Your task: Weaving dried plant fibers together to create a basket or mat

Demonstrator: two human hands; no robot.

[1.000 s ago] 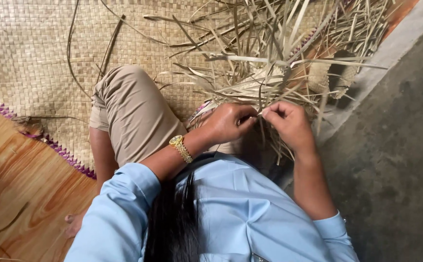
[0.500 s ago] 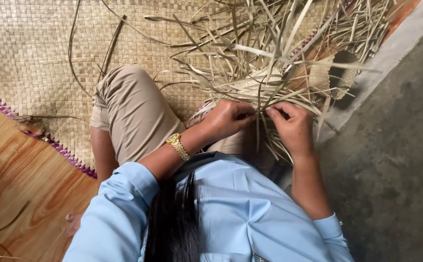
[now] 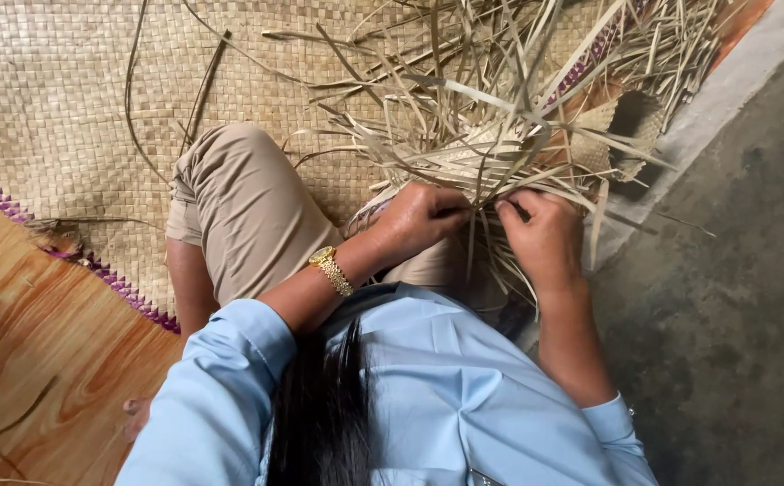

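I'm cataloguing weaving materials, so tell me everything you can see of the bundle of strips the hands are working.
The bundle of strips is pale straw-coloured, flat, narrow, dry-looking leaf or reed. Loose ends fan out in all directions; near the hands they cross in a partly woven patch. It lies on the woven mat before the bent knee. The left hand and right hand pinch strands at its near edge.

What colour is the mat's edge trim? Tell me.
Purple, in a zigzag border along the woven straw mat; head view.

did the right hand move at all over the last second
Barely. The right hand stays beside the left hand on the straw strips, no clear shift against the purple mat edge.
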